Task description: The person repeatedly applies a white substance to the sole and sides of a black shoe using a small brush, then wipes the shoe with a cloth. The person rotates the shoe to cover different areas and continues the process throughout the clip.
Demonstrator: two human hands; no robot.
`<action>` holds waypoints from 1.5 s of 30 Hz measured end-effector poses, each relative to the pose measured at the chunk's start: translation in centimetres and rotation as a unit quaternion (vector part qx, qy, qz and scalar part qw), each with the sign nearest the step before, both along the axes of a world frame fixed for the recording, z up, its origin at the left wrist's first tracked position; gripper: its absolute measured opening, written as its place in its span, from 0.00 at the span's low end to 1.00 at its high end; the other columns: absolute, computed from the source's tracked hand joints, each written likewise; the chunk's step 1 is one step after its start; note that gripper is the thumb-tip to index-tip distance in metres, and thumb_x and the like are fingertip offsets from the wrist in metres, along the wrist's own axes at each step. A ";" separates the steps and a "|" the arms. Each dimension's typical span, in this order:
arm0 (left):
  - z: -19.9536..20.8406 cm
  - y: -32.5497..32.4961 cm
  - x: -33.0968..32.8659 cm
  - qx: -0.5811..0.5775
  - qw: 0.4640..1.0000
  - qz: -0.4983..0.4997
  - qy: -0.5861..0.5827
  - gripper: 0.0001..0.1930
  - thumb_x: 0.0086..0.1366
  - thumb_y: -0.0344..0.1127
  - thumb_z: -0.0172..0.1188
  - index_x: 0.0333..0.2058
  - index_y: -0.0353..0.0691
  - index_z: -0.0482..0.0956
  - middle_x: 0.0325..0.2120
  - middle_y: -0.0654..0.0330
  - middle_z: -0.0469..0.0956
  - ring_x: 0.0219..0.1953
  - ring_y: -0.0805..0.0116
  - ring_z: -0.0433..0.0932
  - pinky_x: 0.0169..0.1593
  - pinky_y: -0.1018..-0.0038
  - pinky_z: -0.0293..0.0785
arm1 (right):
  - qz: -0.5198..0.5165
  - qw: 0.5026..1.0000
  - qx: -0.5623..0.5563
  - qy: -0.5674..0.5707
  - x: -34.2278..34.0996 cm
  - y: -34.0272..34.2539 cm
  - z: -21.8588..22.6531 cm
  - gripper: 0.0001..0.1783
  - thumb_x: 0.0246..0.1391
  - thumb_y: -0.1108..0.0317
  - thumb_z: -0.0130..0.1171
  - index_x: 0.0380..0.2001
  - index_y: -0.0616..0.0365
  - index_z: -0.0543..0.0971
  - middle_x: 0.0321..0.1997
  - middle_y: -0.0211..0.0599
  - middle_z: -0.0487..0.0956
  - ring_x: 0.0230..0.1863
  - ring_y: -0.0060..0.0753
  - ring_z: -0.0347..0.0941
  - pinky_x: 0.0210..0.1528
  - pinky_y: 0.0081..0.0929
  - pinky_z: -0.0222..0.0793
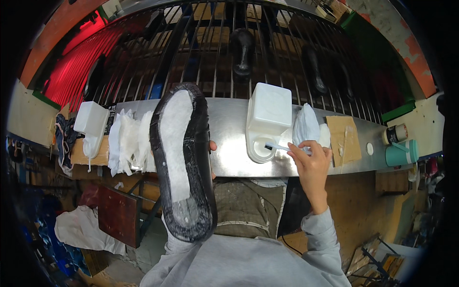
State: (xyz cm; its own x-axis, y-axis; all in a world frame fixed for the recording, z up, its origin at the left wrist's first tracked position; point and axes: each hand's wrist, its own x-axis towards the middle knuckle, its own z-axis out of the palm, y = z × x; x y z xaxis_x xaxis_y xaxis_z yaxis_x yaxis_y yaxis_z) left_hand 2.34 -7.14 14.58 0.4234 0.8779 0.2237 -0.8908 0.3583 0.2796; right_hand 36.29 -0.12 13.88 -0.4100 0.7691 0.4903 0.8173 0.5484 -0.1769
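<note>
Metal bench (225, 119), lettered black strip (112, 112); left grip (213, 145) clasping black shoe (197, 162), right grip (313, 165) pinching brush (279, 147) at white dispenser (271, 107).

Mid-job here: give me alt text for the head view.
A person's left hand, mostly hidden, holds a black shoe, its underside bearing a long white patch; the right hand holds a dark-tipped brush at the round well of a white container on a metal bench. Dark shoes lie on a barred rack beyond.
</note>
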 end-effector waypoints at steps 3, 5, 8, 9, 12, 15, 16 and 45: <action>-1.2 0.2 0.2 0.001 0.997 0.077 0.031 0.46 0.68 0.74 0.39 0.66 0.36 0.58 0.52 0.44 0.74 0.46 0.51 0.81 0.45 0.62 0.84 | 0.008 0.999 -0.031 0.006 -0.6 0.2 -1.6 0.13 0.47 0.64 0.73 0.39 0.46 0.88 0.39 0.28 0.77 0.32 0.29 0.70 0.46 0.33 0.56; -1.3 0.2 0.5 -0.002 0.994 0.100 0.043 0.46 0.68 0.75 0.38 0.66 0.36 0.59 0.53 0.45 0.74 0.47 0.52 0.81 0.47 0.62 0.84 | 0.004 1.000 0.012 0.024 -0.8 0.4 -1.9 0.13 0.47 0.64 0.74 0.39 0.46 0.88 0.39 0.28 0.77 0.32 0.29 0.69 0.46 0.33 0.56; -0.9 -0.1 1.1 -0.015 0.990 0.126 0.058 0.48 0.67 0.76 0.38 0.66 0.36 0.59 0.54 0.46 0.74 0.48 0.53 0.80 0.49 0.62 0.83 | 0.002 1.000 0.014 0.022 -0.6 0.2 -1.9 0.13 0.46 0.65 0.74 0.38 0.46 0.88 0.39 0.28 0.77 0.32 0.29 0.69 0.45 0.32 0.57; -0.7 -0.3 1.2 -0.017 0.989 0.135 0.064 0.48 0.66 0.77 0.38 0.66 0.36 0.59 0.54 0.46 0.74 0.49 0.53 0.80 0.49 0.62 0.82 | -0.014 1.000 -0.025 -0.002 -0.5 0.1 -2.0 0.13 0.46 0.66 0.74 0.38 0.46 0.88 0.39 0.28 0.77 0.32 0.29 0.69 0.45 0.32 0.57; -0.5 -0.8 1.7 -0.031 0.978 0.183 0.099 0.49 0.66 0.78 0.37 0.66 0.36 0.60 0.55 0.47 0.74 0.50 0.54 0.80 0.51 0.62 0.81 | -0.048 0.997 -0.025 0.062 -0.3 -0.8 -2.3 0.11 0.49 0.69 0.72 0.38 0.48 0.89 0.38 0.28 0.76 0.30 0.28 0.68 0.38 0.28 0.59; -0.2 -1.3 2.5 -0.074 0.938 0.296 0.164 0.50 0.65 0.79 0.37 0.66 0.36 0.61 0.56 0.47 0.73 0.52 0.55 0.79 0.53 0.62 0.80 | -0.124 0.956 -0.189 0.186 -0.7 -1.5 -1.7 0.08 0.53 0.70 0.69 0.38 0.54 0.89 0.35 0.29 0.75 0.27 0.25 0.66 0.29 0.25 0.57; -0.1 -1.5 3.1 -0.099 0.916 0.339 0.192 0.51 0.65 0.79 0.37 0.66 0.36 0.61 0.57 0.48 0.73 0.52 0.55 0.79 0.53 0.62 0.80 | -0.091 0.954 -0.175 0.227 -1.0 -1.4 -1.0 0.09 0.53 0.69 0.70 0.39 0.54 0.89 0.33 0.28 0.75 0.25 0.23 0.65 0.26 0.24 0.55; 0.6 -3.8 5.7 -0.090 0.916 0.304 0.246 0.54 0.59 0.80 0.47 0.73 0.48 0.49 0.71 0.46 0.52 0.68 0.46 0.62 0.62 0.40 0.69 | 0.251 0.947 0.117 0.162 -7.7 0.3 14.1 0.23 0.31 0.70 0.78 0.39 0.47 0.90 0.40 0.32 0.72 0.36 0.30 0.68 0.38 0.24 0.64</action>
